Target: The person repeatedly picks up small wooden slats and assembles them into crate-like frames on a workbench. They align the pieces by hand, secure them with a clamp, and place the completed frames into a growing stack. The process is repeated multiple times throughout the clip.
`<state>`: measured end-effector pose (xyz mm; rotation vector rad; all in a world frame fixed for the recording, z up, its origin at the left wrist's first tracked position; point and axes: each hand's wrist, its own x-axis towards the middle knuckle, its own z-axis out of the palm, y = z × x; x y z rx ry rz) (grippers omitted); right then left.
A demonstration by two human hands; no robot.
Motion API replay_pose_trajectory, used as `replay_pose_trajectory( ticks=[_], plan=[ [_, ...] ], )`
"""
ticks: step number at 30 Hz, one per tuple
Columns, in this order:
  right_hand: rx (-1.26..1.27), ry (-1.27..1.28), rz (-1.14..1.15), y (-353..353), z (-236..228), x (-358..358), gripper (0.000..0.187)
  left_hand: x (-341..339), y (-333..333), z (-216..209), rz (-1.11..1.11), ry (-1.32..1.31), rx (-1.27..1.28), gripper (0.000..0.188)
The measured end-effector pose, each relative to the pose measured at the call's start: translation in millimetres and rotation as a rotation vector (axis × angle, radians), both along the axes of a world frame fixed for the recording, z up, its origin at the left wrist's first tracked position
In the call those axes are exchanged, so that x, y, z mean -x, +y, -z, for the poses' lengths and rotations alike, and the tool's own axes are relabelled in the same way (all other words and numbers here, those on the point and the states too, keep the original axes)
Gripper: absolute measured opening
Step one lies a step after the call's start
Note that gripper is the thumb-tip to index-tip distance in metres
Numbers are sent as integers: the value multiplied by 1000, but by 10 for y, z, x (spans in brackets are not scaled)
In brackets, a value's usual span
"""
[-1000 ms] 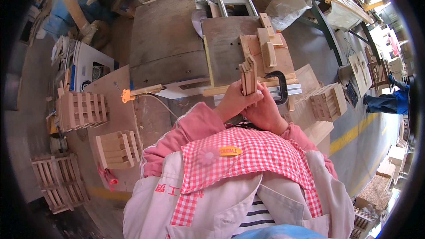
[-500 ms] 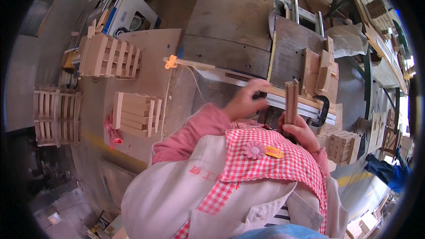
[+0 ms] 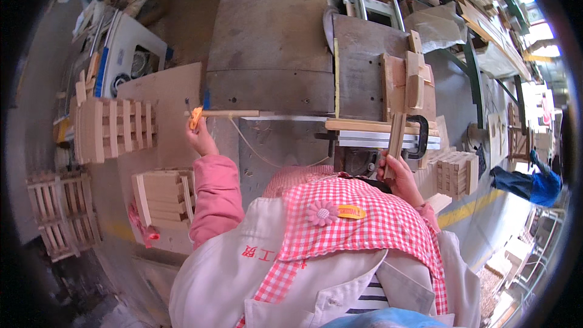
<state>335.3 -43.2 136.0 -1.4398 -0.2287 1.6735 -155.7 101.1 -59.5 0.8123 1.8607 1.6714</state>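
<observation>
My left hand has its fingers on a small orange clamp at the left end of a thin wooden stick. A pale cord hangs down from that stick. In my right hand are narrow wooden strips, held together and pointing away from me. They stand just left of a black C-clamp. Behind them, a light wooden fence lies along a silver metal rail at the near edge of the machine table.
Stacked wooden pieces stand on the left board, nearer to me, and at right. A slatted pallet lies far left. Wooden blocks sit on the table's right side. A person in blue is at far right.
My left hand has moved left, away from the wooden strips, to the orange clamp. My right hand still holds the strips. The whole view has shifted.
</observation>
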Motion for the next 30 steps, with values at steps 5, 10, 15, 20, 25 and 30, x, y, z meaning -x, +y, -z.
replay_pose_trajectory(
  ticks=[5, 10, 15, 20, 25, 30],
  plan=[
    [-40, 2, 95, -24, 37, 50, 20, -15, 71, 84, -64, 39, -62, 31],
    [-133, 22, 80, 71, 122, 20, 22, -67, 53, -277, -42, -25, -130, 33],
    [-244, 1, 55, 253, 177, -157, 23, -214, -30, -1106, 250, -257, -199, 30],
    [-302, 26, 10, 433, 243, -371, 22, -1002, -115, -1662, 864, -245, 143, 32],
    [-314, 21, -38, 512, 324, -534, 20, -1982, -290, -1484, 995, 770, 524, 35],
    [-326, 82, -36, 448, 385, -657, 20, -2179, -135, -1177, 702, 740, 580, 34]
  ],
)
